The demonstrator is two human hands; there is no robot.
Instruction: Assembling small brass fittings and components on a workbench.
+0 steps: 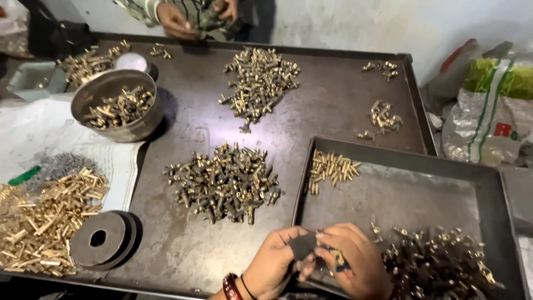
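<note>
My left hand (275,261) and my right hand (355,261) meet at the bottom edge, over the near corner of a dark metal tray (388,205). Together they pinch a small dark flat piece (304,245), and a small brass fitting (336,258) shows between the right hand's fingers. A pile of dark brass fittings (444,266) lies in that tray just right of my hands. A smaller bright brass cluster (331,168) sits at the tray's far left corner. Another pile of fittings (225,183) lies on the big work tray (311,111) ahead of my left hand.
A further heap of fittings (260,83) lies at the back. A metal bowl (117,105) holds fittings at left. Brass pins (44,219) and a dark disc with a hole (100,240) lie at near left. Another person's hands (194,16) work at the far edge. Plastic bags (488,111) sit at right.
</note>
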